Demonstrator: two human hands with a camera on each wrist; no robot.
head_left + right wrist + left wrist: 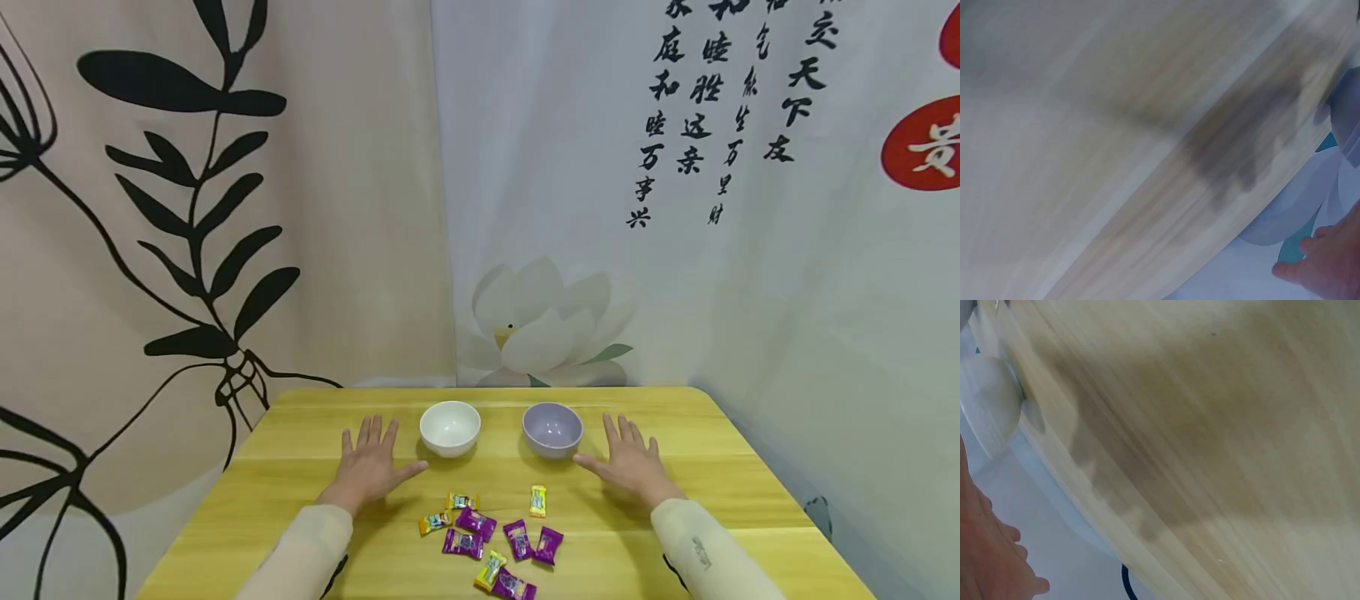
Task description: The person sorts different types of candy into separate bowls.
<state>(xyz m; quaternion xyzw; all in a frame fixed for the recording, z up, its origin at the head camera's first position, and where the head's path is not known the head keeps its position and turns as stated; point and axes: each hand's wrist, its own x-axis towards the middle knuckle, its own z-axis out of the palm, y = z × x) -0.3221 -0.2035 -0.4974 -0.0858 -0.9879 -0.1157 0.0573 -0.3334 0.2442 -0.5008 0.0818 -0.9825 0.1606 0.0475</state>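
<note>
From where I stand, the person's left hand [372, 464] is left of the white bowl [450, 429], fingers spread and relaxed, holding nothing, thumb pointing rightward. On the person's side of that bowl lie two orange-and-yellow sweets [435, 522]; the one closer to the bowl has its long axis running crosswise, and the left thumb is nearest it. Five purple sweets [476, 523] lie closer to the person than the bowl, some rightward of it, a yellow sweet [491, 571] among them. Right of the bowl and nearer the person, a lone yellow sweet [537, 501] points lengthwise away from the person; the right hand is nearer to it. Straight right of the white bowl sits the lavender bowl [552, 429], and beyond that the right hand [628, 464], fingers splayed and grasping nothing; I can't tell whether its thumb touches the lavender bowl.
</note>
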